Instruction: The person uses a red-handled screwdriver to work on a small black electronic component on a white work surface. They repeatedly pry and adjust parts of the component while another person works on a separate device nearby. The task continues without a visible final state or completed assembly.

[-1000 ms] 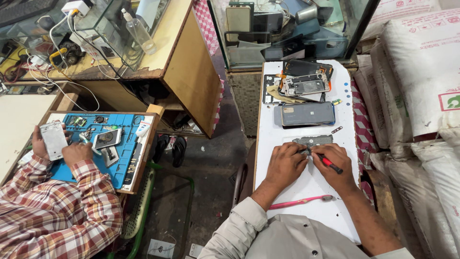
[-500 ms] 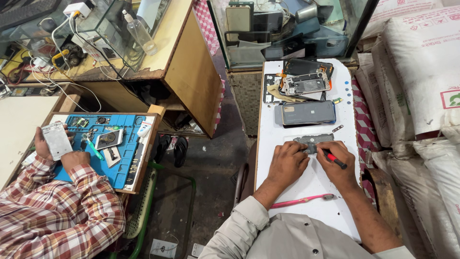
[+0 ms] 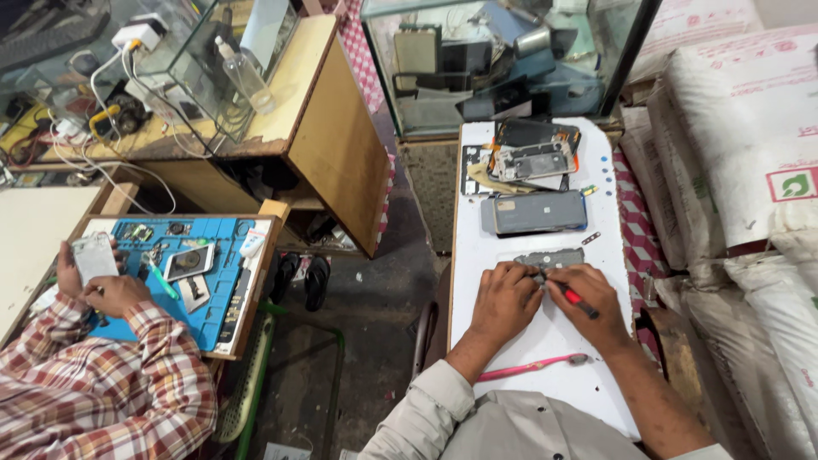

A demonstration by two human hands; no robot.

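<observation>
Left hand (image 3: 504, 300) pinning grey plate (image 3: 551, 258), lengthwise left-right; right hand (image 3: 594, 300) gripping screwdriver (image 3: 578, 299), apparently.

The person wears a pale grey-beige buttoned shirt, its left sleeve apparently rolled near the wrist.

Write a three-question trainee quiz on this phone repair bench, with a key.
1. True or false: the right hand holds a red-handled tool against the small grey part on the white board.
2. What lies on the board nearest the person's body? A) pink toothbrush B) grey phone C) stack of phone parts
3. What does the left hand do?

Key
1. True.
2. A.
3. It rests on the board with its fingers at the near edge of the small grey part, beside the tool tip.
</observation>
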